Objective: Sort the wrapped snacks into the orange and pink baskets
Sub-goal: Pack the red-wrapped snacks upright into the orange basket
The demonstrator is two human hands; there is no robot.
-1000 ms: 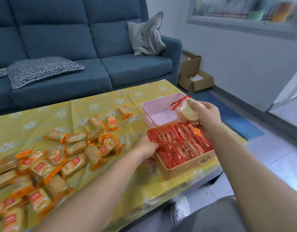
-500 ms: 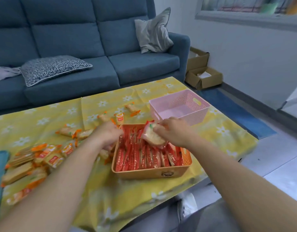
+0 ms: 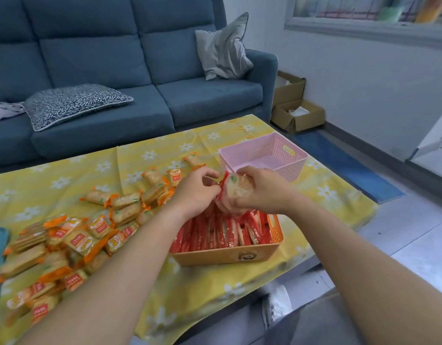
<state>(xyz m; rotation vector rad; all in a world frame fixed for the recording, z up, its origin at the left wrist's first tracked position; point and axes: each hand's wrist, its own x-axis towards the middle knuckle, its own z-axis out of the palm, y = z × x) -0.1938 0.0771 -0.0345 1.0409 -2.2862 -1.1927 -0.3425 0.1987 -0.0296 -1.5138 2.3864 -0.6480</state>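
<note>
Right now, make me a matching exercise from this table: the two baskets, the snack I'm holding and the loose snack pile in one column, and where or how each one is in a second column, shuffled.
Column one:
1. pink basket
2. orange basket
3. round red-wrapped snack
4. orange-wrapped snacks

Column two:
A. loose on the yellow tablecloth
B. held between the left hand and right hand
C. packed with red-wrapped snacks
D. no snacks visible inside

Pairs: 1-D, 2-C, 3-B, 4-A.
</note>
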